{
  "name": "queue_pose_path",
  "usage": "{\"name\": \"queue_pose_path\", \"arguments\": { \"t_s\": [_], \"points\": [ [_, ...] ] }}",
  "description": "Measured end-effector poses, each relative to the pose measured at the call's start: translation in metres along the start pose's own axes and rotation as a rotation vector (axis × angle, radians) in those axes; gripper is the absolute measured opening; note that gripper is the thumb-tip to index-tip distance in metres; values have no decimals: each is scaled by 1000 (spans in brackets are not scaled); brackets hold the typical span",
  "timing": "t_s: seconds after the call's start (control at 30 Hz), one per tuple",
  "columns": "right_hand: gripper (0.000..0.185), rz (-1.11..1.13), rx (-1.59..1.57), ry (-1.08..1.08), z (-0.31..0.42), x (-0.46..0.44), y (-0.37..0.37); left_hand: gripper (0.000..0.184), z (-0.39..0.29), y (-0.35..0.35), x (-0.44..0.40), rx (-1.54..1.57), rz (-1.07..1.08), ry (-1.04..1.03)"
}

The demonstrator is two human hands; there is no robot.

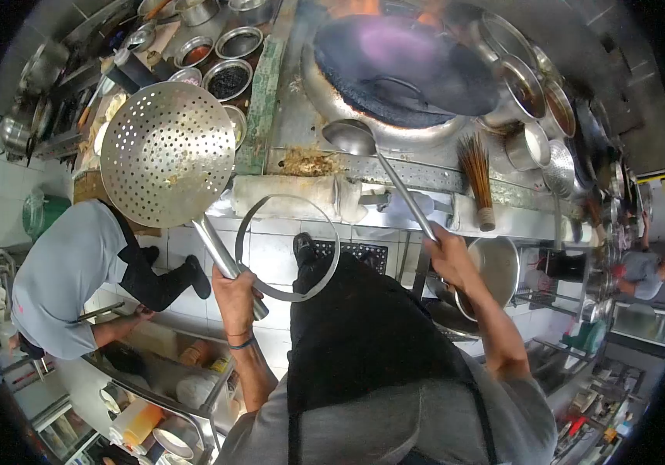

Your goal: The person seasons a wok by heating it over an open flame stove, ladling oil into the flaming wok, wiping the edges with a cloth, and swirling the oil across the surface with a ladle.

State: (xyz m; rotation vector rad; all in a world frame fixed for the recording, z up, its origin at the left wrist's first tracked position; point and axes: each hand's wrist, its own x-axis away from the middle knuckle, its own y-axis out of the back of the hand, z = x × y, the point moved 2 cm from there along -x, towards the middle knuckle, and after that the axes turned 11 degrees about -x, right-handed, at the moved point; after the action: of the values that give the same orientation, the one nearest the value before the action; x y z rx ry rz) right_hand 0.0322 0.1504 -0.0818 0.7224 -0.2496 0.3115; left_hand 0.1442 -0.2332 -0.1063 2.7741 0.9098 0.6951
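Note:
My left hand point(235, 298) is closed round the metal handle of a big perforated strainer point(166, 159), held up at the left with its round face showing. A thin metal ring point(335, 260) meets the same hand; whether the fingers grip it too, I cannot tell. My right hand point(447, 256) is wrapped round the handle end of a steel ladle point(352, 138). The ladle's bowl is over the stove's front, just before a dark wok point(417, 70) on the burner. A purplish glow lies across the wok, with orange flames behind it.
A bamboo brush point(475, 174) lies right of the ladle, near a metal pot point(527, 147). Several sauce bowls point(228, 79) stand at the upper left. A co-worker point(69, 271) bends at the left; another person point(646, 271) is far right. A large pot point(495, 267) sits below the stove.

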Motion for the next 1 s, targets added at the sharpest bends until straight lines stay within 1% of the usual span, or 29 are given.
{"name": "queue_pose_path", "arguments": {
  "t_s": [0.1, 0.23, 0.33, 0.37, 0.47, 0.5, 0.6, 0.63, 0.73, 0.77, 0.83, 0.87, 1.0],
  "points": [
    [30, 50, 111, 64, 0, -35, -14, 21, 1, 1, 4, -13, 1, 31],
    [25, 62, 129, 220, 3, -48, -13, 23, 8, 7, 6, -5, 13, 61],
    [26, 160, 189, 170, 21, -49, 0, 24, 12, 11, 3, -14, 11, 93],
    [22, 143, 171, 172, 17, -48, 3, 24, 12, 11, 0, -19, 9, 103],
    [20, 368, 92, -6, 16, -55, 16, 25, 16, 13, -5, 19, 21, 81],
    [21, 481, -237, -373, 28, -54, 21, 26, 16, 14, -6, 20, 14, 91],
    [22, 447, -724, -719, 30, -67, 24, 27, 17, 15, -11, 17, 1, 105],
    [22, 460, -764, -709, 26, -72, 21, 27, 18, 16, -13, 12, -3, 106],
    [27, 360, -477, -474, 14, -86, -4, 26, 19, 17, -14, 3, -18, 118],
    [31, 358, -213, -318, 11, -93, -11, 26, 18, 18, -16, -1, -20, 117],
    [33, 258, 94, 102, -12, -105, -27, 25, 18, 19, -19, 2, -19, 111],
    [34, 205, 249, 313, -11, -107, -32, 25, 18, 19, -19, 6, -22, 110],
    [36, 261, 149, 151, -16, -86, -24, 25, 23, 20, -21, 38, -13, 141]
  ]
}}
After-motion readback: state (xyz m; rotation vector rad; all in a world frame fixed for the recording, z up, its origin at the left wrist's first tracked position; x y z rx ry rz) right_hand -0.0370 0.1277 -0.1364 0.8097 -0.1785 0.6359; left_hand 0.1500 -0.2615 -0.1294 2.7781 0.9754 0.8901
